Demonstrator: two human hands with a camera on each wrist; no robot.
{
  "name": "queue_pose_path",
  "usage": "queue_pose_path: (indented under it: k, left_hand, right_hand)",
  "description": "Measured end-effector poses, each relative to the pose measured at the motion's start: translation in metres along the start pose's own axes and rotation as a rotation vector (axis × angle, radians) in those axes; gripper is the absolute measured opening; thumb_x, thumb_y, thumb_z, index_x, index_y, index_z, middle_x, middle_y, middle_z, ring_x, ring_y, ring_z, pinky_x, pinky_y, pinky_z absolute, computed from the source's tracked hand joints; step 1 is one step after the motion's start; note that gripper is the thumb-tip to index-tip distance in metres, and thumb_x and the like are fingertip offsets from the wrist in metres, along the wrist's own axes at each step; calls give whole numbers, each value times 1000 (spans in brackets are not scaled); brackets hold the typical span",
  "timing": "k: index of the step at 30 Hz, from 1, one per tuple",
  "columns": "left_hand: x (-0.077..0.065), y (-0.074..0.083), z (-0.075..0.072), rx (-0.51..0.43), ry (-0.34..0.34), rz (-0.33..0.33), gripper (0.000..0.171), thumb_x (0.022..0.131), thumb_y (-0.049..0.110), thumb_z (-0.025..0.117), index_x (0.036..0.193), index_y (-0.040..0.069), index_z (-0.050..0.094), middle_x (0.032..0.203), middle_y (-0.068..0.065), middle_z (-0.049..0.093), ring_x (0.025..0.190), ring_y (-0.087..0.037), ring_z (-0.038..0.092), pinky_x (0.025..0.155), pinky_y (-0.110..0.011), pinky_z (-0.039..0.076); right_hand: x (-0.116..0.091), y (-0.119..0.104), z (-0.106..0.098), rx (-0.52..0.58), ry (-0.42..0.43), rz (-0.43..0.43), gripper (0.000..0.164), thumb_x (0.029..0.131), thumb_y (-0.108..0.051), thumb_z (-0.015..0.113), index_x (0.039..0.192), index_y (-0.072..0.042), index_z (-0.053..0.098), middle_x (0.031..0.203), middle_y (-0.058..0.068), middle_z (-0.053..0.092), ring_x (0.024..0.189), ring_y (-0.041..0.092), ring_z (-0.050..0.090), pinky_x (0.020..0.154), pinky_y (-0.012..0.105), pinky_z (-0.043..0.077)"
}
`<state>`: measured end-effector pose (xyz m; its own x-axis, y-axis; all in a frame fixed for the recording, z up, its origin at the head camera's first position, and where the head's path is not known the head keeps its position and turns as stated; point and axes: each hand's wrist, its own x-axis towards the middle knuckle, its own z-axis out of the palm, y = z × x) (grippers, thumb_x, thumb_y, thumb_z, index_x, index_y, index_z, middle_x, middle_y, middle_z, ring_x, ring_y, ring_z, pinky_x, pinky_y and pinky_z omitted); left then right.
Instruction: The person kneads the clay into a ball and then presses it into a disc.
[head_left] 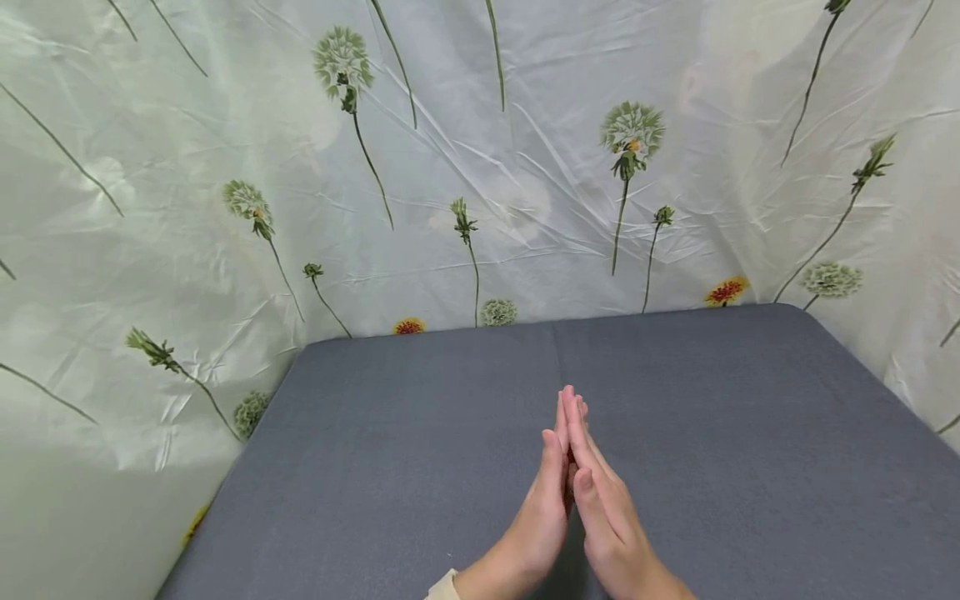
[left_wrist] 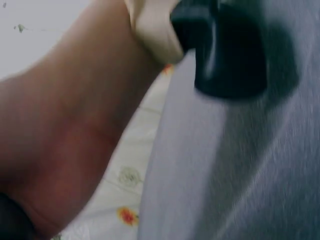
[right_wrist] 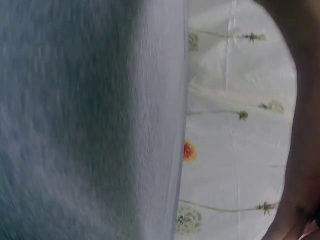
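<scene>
In the head view my left hand [head_left: 542, 512] and right hand [head_left: 617, 525] meet palm to palm, low and right of the middle. Their fingers are straight, pointing away from me, and the fingertips come together at the top. A narrow gap shows between the lower palms. Neither hand holds a thing. Beneath them lies the grey cloth-covered surface [head_left: 390, 450]. A bare wrist [left_wrist: 100, 85] and a cream sleeve cuff [left_wrist: 155, 27] fill the upper left of the left wrist view. Blurred skin of a hand or wrist [right_wrist: 310, 125] runs down the right side of the right wrist view.
A pale curtain [head_left: 525, 192] printed with dandelions and flowers hangs behind the grey surface and along both sides. Beside the cream cuff in the left wrist view is a dark rounded device [left_wrist: 230, 60], casting a shadow on the grey cloth.
</scene>
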<state>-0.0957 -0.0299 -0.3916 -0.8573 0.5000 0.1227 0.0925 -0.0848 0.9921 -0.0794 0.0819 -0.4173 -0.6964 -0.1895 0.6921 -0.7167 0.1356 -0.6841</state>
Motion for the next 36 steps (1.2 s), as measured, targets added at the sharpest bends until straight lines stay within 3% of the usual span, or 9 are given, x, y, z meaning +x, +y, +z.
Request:
queue_pose_path:
  k: [6, 14, 18, 21, 25, 27, 32, 34, 36]
  left_hand:
    - [-4, 9, -1, -25, 16, 18, 63, 113, 58, -6, 171, 37, -11, 179, 21, -6, 168, -13, -9, 133, -60, -3]
    - [0, 22, -26, -35, 111, 70, 64, 112, 62, -3, 172, 39, -9, 182, 6, 7, 170, -23, -2, 134, -61, -2]
    - [6, 25, -38, -80, 122, 86, 69, 109, 67, -4, 172, 39, -9, 182, 3, 13, 170, -21, -1, 135, -38, 16]
    - [11, 24, -47, -118, 110, 84, 74, 106, 71, -7, 172, 38, -9, 182, 2, 14, 166, -14, 22, 100, -15, 49]
    - [15, 22, -53, -148, 74, 44, 77, 104, 73, -10, 173, 39, -3, 181, -1, 17, 166, -14, 24, 101, -16, 45]
    - [15, 18, -52, -147, 57, 15, 80, 102, 76, -11, 173, 39, -1, 180, -2, 20, 151, -18, 50, 90, -20, 48]
    - [14, 12, -34, -207, -1, -20, 85, 105, 75, -6, 175, 27, 1, 179, -8, 24, 149, -29, 54, 124, -43, 42]
    - [13, 11, -27, -221, -29, -26, 84, 107, 70, -7, 175, 22, 2, 180, -9, 24, 169, -32, 9, 136, -57, 3]
    - [11, 11, -22, -210, -53, -24, 82, 107, 68, -10, 175, 23, 1, 180, -8, 24, 169, -32, 11, 136, -58, 4]
  right_hand:
    - [-2, 5, 1, 139, -60, 172, 59, 116, -4, 12, 173, -11, -1, 183, 9, -4, 167, 3, -4, 127, 7, 6]
    - [-4, -2, 22, 199, -150, 65, 64, 113, 5, 18, 171, -3, -7, 178, 25, -13, 168, 12, -13, 129, 10, -1]
    - [-7, -7, 26, 202, -156, 19, 65, 111, 8, 21, 171, 1, -1, 179, 26, -10, 169, 15, -11, 130, 12, 1]
    - [-9, -11, 27, 165, -149, -11, 63, 111, 8, 23, 171, 3, 5, 178, 28, -5, 169, 18, -10, 130, 13, 3]
    - [-8, -18, 27, 105, -147, -33, 57, 116, -2, 23, 171, 3, 8, 178, 30, 1, 169, 24, -10, 131, 14, 3]
    - [-6, -20, 25, 81, -139, -61, 56, 117, -5, 24, 170, 4, 10, 178, 29, 5, 169, 26, -8, 131, 15, 2]
    - [8, -19, 14, -2, -90, -192, 54, 116, -6, 27, 165, 15, 16, 177, 30, 13, 170, 32, 1, 135, 24, 2]
    - [17, -17, 7, -28, -78, -186, 55, 116, -6, 29, 166, 14, 17, 178, 27, 16, 170, 31, 4, 136, 25, 4]
    - [24, -15, 0, -41, -82, -123, 57, 116, -6, 31, 169, 7, 15, 179, 21, 16, 170, 27, 6, 135, 23, 5]
